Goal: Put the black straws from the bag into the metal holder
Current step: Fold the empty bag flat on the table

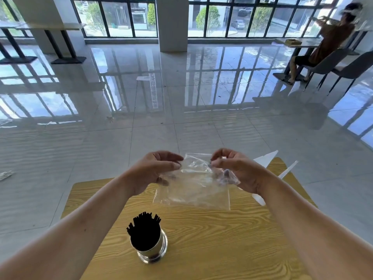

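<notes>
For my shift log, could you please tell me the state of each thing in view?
bag: clear, apparently empty, held above the table.
left hand: pinches the bag's top edge.
right hand: pinches the bag's top edge.
metal holder: upright on the table, packed.
black straws: standing in the metal holder.

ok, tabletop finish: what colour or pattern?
The tabletop is light yellow-tan with a wavy wood-grain pattern; the head view shows it.

black straws (144, 223): upright in metal holder (153, 247) | clear bag (193, 186): held above table
</notes>
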The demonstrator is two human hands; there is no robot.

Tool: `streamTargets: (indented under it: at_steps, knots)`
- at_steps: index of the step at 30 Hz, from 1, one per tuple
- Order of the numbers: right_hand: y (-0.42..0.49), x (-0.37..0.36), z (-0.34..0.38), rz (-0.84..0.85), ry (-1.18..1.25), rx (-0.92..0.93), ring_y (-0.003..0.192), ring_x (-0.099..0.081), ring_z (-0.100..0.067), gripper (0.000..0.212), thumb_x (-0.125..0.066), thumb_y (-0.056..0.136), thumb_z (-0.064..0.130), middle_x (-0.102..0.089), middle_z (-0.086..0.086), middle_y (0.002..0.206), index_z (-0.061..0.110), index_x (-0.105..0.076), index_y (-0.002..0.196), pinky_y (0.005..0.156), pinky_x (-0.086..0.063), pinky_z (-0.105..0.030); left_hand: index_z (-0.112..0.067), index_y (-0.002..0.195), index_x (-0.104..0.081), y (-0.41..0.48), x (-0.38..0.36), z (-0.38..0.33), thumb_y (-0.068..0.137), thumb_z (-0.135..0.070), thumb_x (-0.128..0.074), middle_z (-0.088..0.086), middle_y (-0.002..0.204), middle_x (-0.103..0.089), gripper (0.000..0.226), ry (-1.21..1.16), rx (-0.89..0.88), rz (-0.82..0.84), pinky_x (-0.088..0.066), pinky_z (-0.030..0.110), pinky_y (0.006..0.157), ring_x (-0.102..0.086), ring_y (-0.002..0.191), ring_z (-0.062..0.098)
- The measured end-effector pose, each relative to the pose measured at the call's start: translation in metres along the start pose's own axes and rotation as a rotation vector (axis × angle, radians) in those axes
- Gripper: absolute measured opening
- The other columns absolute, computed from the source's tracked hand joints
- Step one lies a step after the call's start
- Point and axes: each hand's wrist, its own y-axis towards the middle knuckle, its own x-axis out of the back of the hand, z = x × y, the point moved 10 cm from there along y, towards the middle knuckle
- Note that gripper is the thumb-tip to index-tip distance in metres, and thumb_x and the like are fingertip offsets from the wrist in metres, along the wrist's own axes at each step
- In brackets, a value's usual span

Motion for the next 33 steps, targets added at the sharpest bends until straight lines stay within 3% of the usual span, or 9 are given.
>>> streamTargets:
  at_steps: [4,9,13,16,19,25,29,31,33]
  knots:
    - [-0.002,0.021,-0.011,-0.124,0.003,-0.020,0.078,-0.072,-0.023,0.060,-0.076,0.091,0.004,-0.069,-0.021,0.117,0.023,-0.055,0.144,0.066,-0.061,-0.039,-0.026,0.125,-0.069,0.006,-0.006,-0.002,0.091,0.005,-0.073,0.000,0.110,-0.074,0.046,-0.020,-0.043,-0.047,-0.060,0.031,0.064,-0.071,0.079,0.015]
    - [-0.002,0.032,-0.045,-0.152,-0.080,-0.137,0.075,-0.077,-0.026,0.040,-0.084,0.087,0.013,-0.081,-0.011,0.101,0.006,-0.067,0.122,0.063,-0.063,-0.037,-0.025,0.146,-0.051,0.018,-0.004,0.007,0.089,0.004,-0.077,0.026,0.102,-0.067,0.069,0.032,-0.073,-0.170,-0.062,0.036,0.076,-0.070,0.080,0.021]
    - [0.000,0.067,-0.067,-0.333,-0.097,-0.103,0.052,-0.068,-0.019,0.015,-0.076,0.098,0.010,-0.075,-0.001,0.073,0.017,-0.064,0.094,0.045,-0.050,-0.028,-0.021,0.129,-0.059,0.034,-0.013,0.033,0.083,-0.013,-0.089,0.013,0.084,-0.071,0.056,0.261,0.043,-0.170,-0.056,0.027,0.057,-0.070,0.067,0.015]
    - [-0.001,0.089,-0.102,-0.391,-0.142,-0.136,0.043,-0.059,-0.017,0.012,-0.073,0.099,0.010,-0.072,-0.001,0.064,0.017,-0.066,0.092,0.039,-0.043,-0.023,-0.021,0.117,-0.064,0.044,-0.020,0.056,0.086,-0.017,-0.085,0.008,0.086,-0.076,0.038,0.447,0.097,-0.202,-0.062,0.041,0.066,-0.071,0.069,0.021]
    - [-0.004,0.103,-0.147,-0.407,-0.163,-0.201,0.043,-0.059,-0.015,0.004,-0.070,0.099,0.011,-0.073,-0.002,0.064,0.012,-0.067,0.098,0.039,-0.044,-0.024,-0.025,0.119,-0.062,0.046,-0.034,0.086,0.084,-0.026,-0.078,-0.002,0.088,-0.075,0.038,0.658,0.171,-0.244,-0.062,0.045,0.078,-0.071,0.078,0.021]
    - [-0.005,0.119,-0.230,-0.403,-0.305,-0.356,0.054,-0.069,-0.016,0.029,-0.077,0.096,0.030,-0.077,-0.008,0.095,0.016,-0.061,0.116,0.056,-0.060,-0.038,-0.024,0.149,-0.041,0.048,-0.072,0.165,0.086,-0.016,-0.057,0.001,0.083,-0.071,0.065,0.800,0.306,-0.257,-0.057,0.036,0.058,-0.068,0.071,0.020]
    - [-0.004,0.121,-0.270,-0.392,-0.490,-0.480,0.079,-0.080,-0.027,0.059,-0.073,0.099,0.041,-0.069,-0.007,0.115,0.018,-0.044,0.144,0.064,-0.065,-0.040,-0.021,0.154,-0.031,0.049,-0.086,0.223,0.090,-0.016,-0.055,0.011,0.107,-0.070,0.068,0.818,0.434,-0.248,-0.057,0.040,0.070,-0.067,0.087,0.031]
    - [-0.005,0.120,-0.287,-0.339,-0.713,-0.535,0.110,-0.074,-0.036,0.075,-0.066,0.101,0.048,-0.064,-0.014,0.137,0.018,-0.029,0.159,0.092,-0.062,-0.050,-0.018,0.162,-0.014,0.046,-0.094,0.255,0.094,-0.027,-0.057,0.020,0.145,-0.054,0.081,0.815,0.510,-0.214,-0.053,0.047,0.095,-0.061,0.118,0.040]
    - [-0.004,0.117,-0.294,-0.322,-0.965,-0.480,0.143,-0.051,-0.040,0.086,-0.058,0.103,0.052,-0.045,-0.019,0.162,0.017,-0.014,0.167,0.116,-0.046,-0.051,-0.019,0.165,0.002,0.045,-0.103,0.271,0.097,-0.048,-0.057,0.017,0.169,-0.022,0.095,0.872,0.485,-0.212,-0.035,0.048,0.118,-0.034,0.150,0.039]
